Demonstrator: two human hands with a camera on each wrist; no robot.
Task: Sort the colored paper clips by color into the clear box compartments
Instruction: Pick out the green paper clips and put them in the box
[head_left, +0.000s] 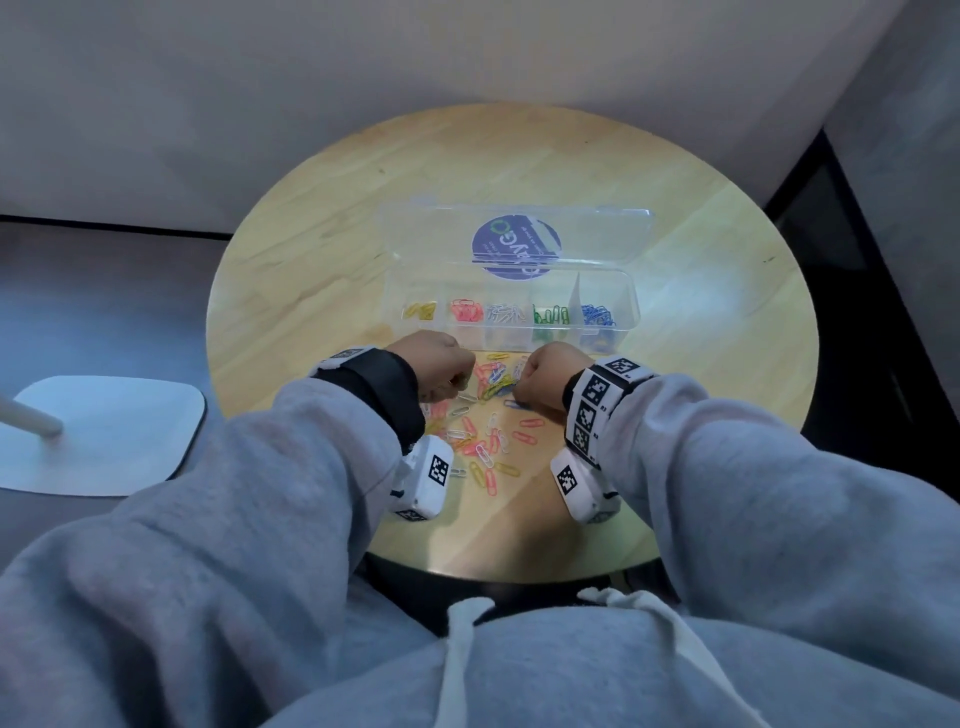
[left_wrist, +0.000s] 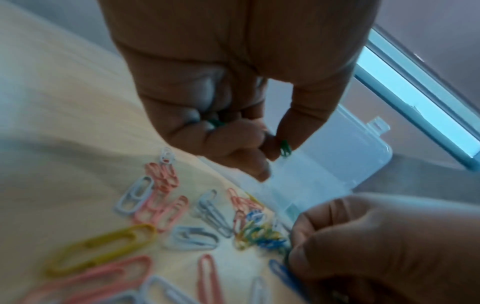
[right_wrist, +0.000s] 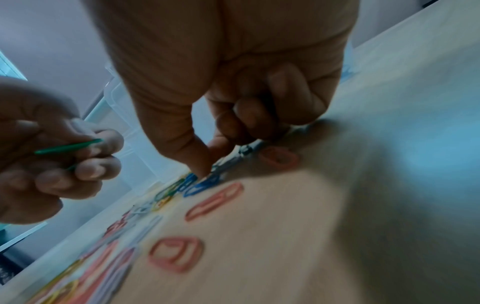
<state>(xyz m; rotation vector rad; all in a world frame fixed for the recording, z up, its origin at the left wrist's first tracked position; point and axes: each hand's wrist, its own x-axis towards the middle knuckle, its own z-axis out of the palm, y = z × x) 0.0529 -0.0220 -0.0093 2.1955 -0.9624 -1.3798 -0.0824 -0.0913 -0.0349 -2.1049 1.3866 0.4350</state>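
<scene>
The clear box (head_left: 467, 340) stands at the middle of the round wooden table (head_left: 322, 249). From left to right its compartments hold yellow, red, white, green and blue clips. Loose paper clips (head_left: 488, 431) of mixed colours lie in front of it. My left hand (head_left: 457, 382) hovers over them, with a green clip (left_wrist: 285, 148) pinched between thumb and forefinger and more green showing in the curled palm. My right hand (right_wrist: 207, 166) has its fingers curled. Its thumb and forefinger tips pinch a blue clip (right_wrist: 200, 186) lying in the tangle on the table.
The box lid (head_left: 441, 234) lies open flat behind the compartments, with a purple round sticker on it. A white base with a pole (head_left: 104, 431) sits on the dark floor to the left. The table's near edge is just beyond my sleeves.
</scene>
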